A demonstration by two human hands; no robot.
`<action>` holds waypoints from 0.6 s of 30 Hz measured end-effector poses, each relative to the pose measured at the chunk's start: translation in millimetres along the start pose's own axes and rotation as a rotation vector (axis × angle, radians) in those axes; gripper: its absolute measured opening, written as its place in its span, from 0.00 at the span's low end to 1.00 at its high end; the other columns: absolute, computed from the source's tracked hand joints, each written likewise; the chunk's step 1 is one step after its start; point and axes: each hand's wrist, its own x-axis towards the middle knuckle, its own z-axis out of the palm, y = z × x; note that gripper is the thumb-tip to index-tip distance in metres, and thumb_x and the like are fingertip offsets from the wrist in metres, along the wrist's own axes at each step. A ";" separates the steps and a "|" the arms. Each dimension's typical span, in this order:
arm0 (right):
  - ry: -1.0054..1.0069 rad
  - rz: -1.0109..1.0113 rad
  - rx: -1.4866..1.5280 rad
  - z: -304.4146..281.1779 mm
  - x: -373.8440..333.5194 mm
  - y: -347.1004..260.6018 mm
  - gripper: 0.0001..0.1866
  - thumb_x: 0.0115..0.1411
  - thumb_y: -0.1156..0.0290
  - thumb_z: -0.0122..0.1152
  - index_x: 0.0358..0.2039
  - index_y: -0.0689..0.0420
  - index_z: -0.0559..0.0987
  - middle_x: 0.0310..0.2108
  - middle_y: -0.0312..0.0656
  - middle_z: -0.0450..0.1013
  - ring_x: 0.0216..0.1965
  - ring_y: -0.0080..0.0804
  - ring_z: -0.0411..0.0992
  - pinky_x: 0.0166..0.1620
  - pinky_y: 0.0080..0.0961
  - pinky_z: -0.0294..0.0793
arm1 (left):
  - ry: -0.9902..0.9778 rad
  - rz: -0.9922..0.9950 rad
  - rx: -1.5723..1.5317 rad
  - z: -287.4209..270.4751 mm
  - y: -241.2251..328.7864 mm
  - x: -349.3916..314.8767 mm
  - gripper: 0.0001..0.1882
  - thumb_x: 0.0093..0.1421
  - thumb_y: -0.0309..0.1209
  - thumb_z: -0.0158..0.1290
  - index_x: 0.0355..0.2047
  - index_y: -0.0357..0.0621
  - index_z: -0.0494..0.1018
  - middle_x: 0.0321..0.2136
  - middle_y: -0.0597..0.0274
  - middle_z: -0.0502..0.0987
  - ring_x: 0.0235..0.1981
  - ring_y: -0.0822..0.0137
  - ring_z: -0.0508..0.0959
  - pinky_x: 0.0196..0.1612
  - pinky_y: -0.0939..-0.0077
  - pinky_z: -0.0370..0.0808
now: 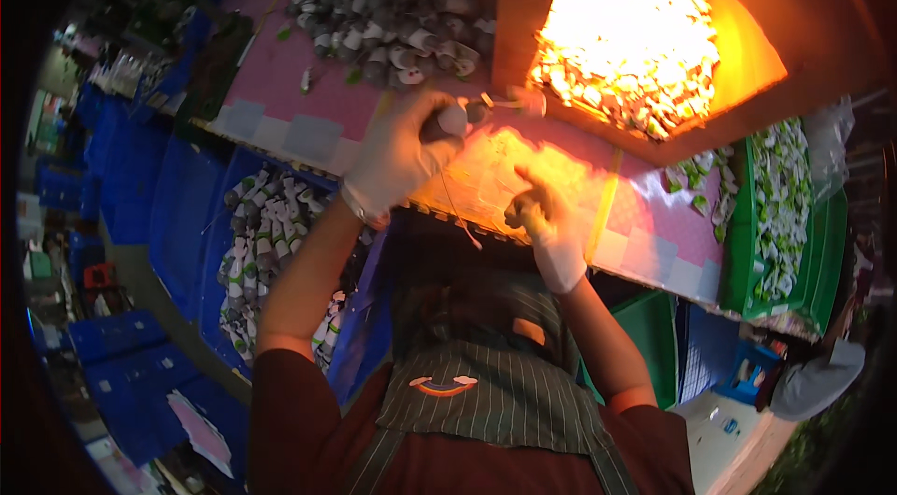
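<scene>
My left hand [400, 151], in a pale glove with dark fingertips, is closed on a small grey-and-white piece [454, 120] over the near part of the table. A thin cord [458, 205] hangs below that hand and ends in a small tip. Just right of the held piece is a slim, pale, glare-lit part [514, 104]; I cannot make out whether it joins the piece. My right hand [553, 229], also gloved, hovers over the orange-lit tabletop. Its index finger points forward, the other fingers bend apart from it, and nothing shows between them.
A heap of grey-and-white pieces [392, 5] lies at the back of the pink table [285, 84]. Back right stands a brightly lit box [645, 135] of small parts. Blue bins [192, 229] are at left; a green crate [743, 275] of green-and-white pieces is at right.
</scene>
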 end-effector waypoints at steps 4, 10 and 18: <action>0.099 0.283 0.399 -5.8 16.3 -2.8 0.26 0.65 0.48 0.51 0.47 0.60 0.72 0.23 0.34 0.69 0.20 0.19 0.61 0.25 0.16 0.59 | -0.302 -0.485 -0.864 36.1 8.1 -32.0 0.27 0.55 0.25 0.56 0.55 0.38 0.62 0.42 0.60 0.73 0.41 0.65 0.77 0.43 0.71 0.76; 0.052 0.316 0.326 -34.5 -2.2 3.4 0.16 0.66 0.59 0.52 0.41 0.61 0.75 0.21 0.31 0.67 0.18 0.16 0.60 0.22 0.15 0.58 | -0.402 -0.689 -0.987 70.4 -4.1 -58.9 0.23 0.58 0.34 0.58 0.51 0.43 0.65 0.39 0.62 0.73 0.40 0.68 0.76 0.41 0.70 0.77; 0.086 0.444 -0.055 -35.7 -5.5 0.9 0.11 0.65 0.66 0.54 0.36 0.61 0.76 0.20 0.32 0.69 0.19 0.17 0.65 0.24 0.12 0.63 | -0.186 -0.597 -0.594 89.9 -6.6 -69.5 0.22 0.61 0.40 0.58 0.49 0.39 0.67 0.32 0.66 0.76 0.27 0.80 0.73 0.29 0.86 0.70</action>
